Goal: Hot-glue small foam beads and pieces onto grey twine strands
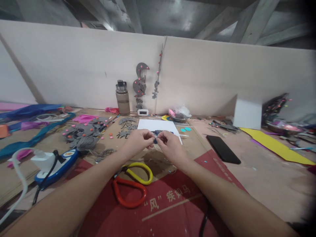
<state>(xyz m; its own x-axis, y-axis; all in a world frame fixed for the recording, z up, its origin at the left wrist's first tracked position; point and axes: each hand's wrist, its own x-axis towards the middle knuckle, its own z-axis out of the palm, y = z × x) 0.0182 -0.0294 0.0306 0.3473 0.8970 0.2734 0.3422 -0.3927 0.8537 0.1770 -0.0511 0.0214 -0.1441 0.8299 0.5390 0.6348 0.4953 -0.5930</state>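
Red cloth [172, 210] and scissors [133, 184] lie nearest; beyond, left hand [137, 142] and right hand [170, 146] both pinch a small dark piece [155, 141] above white paper [158, 125], work seemingly midway.

Perhaps "风" 疾如马 on red cloth [172, 210]

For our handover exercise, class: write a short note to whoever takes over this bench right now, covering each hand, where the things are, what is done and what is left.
Left hand and right hand: fingertips meet over the bench, both pinching one small dark blue piece.
Just behind it lies a white sheet with other dark bits on it.
Scissors with one yellow and one red handle lie unused in front of the hands, on cardboard and red cloth.
Grey felt cut-outs with pink dots are piled to the left; a black phone lies to the right.
Done: grey shapes already cut.
Left: the blue piece is not yet set down.
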